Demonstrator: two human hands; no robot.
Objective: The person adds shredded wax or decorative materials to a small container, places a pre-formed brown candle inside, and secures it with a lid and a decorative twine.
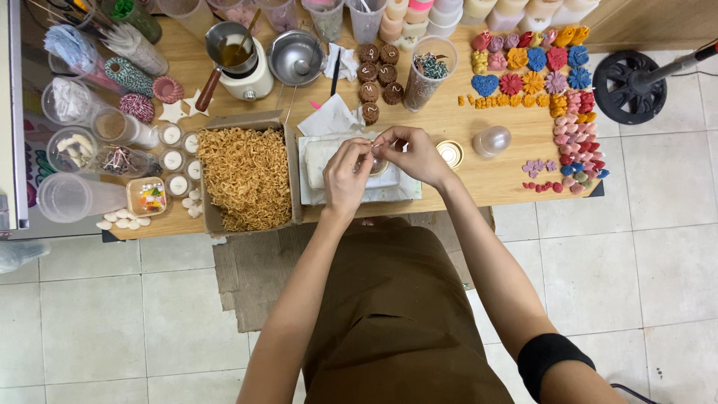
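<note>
Nearest the camera, a brown apron (389, 314) covers the person's lap, and both bare forearms reach away over the near edge of the wooden tabletop (464, 120); a black band (550, 357) wraps the right arm.

The left hand (345, 176) and the right hand (407, 155) meet, fingertips pinched narrow on a small round tin (376, 164) held between them. What the fingertips pinch above the tin is too thin to make out, so its long axis and heading cannot be told. The tin sits directly under the fingertips, over a white tray (318, 168) that lies beneath both hands.

Just left of the left hand stands one cardboard box (250, 179) filled with tan shredded filler, its long side running away from the person. Beyond that box, further left, five white tealight candles (176, 161) cluster together.

Just right of the right hand lie one gold lid (450, 154) and, beside it, one clear dome-shaped piece (491, 141).

Farther out, beyond the hands, seven brown round candles (376, 73) sit in a loose group, with one tall clear cup (429, 71) to their right. Left of these, a metal pot (297, 57) and a melting pot (238, 58) with a wooden handle rest.

Far to the right of the right hand, many coloured wax flowers (535, 67) are laid in rows.
</note>
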